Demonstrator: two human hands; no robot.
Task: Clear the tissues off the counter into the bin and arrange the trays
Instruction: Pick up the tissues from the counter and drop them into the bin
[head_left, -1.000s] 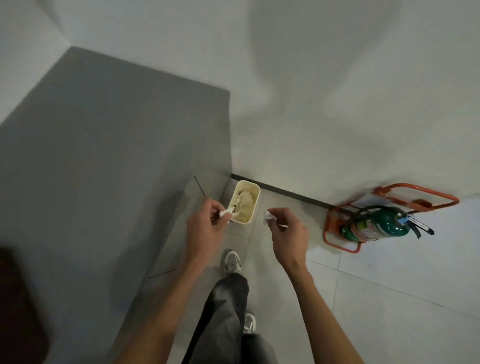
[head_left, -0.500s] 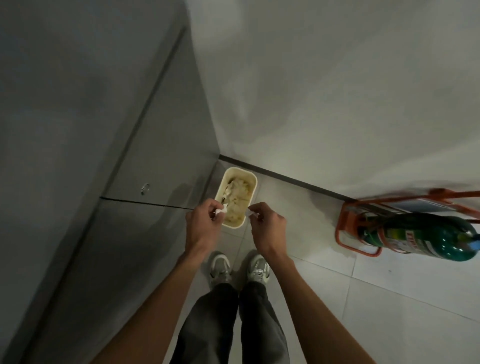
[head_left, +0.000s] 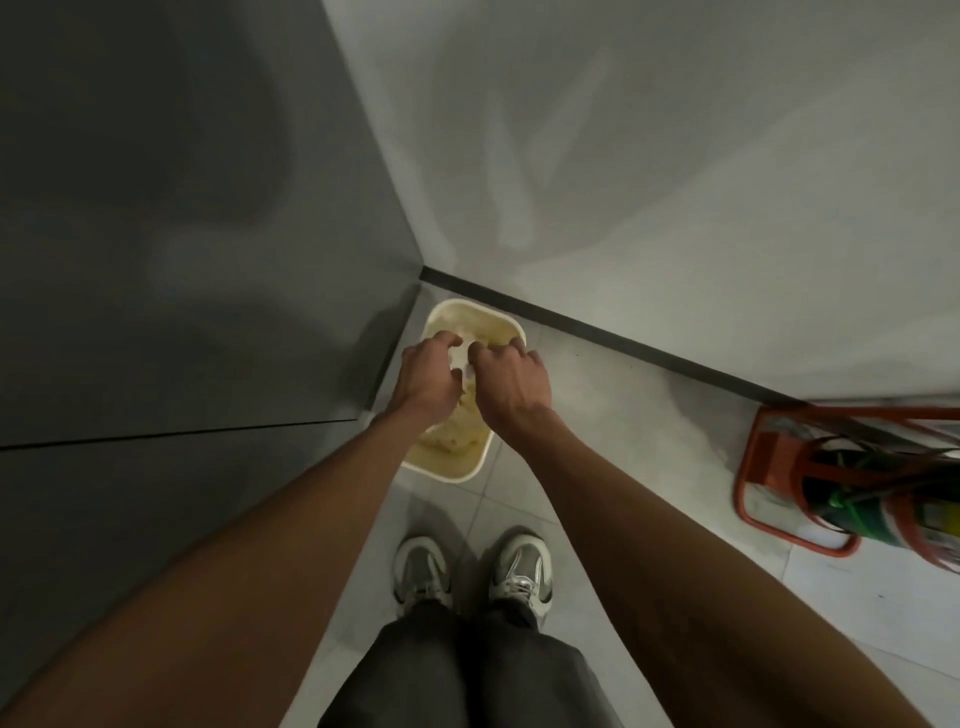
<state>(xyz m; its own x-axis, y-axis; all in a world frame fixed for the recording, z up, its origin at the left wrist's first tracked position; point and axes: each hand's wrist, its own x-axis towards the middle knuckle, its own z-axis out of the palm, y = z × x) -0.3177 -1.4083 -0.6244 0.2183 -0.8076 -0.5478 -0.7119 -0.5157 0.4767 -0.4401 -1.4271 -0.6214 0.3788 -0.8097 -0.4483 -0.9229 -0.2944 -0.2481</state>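
White tissue (head_left: 461, 359) pinched between fingers (head_left: 442, 343) of left hand (head_left: 427, 382), right hand (head_left: 514, 387), over bin (head_left: 448, 472).

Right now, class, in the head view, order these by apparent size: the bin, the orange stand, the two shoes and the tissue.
1. orange stand, though the frame edge cuts it off
2. bin, partly covered by the hands
3. left shoe and right shoe: alike, so unranked
4. tissue, mostly hidden

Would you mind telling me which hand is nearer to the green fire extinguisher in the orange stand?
Right. The right hand is over the bin, well left of the fire extinguisher; the left hand is just beyond it, farther left, beside the grey cabinet.
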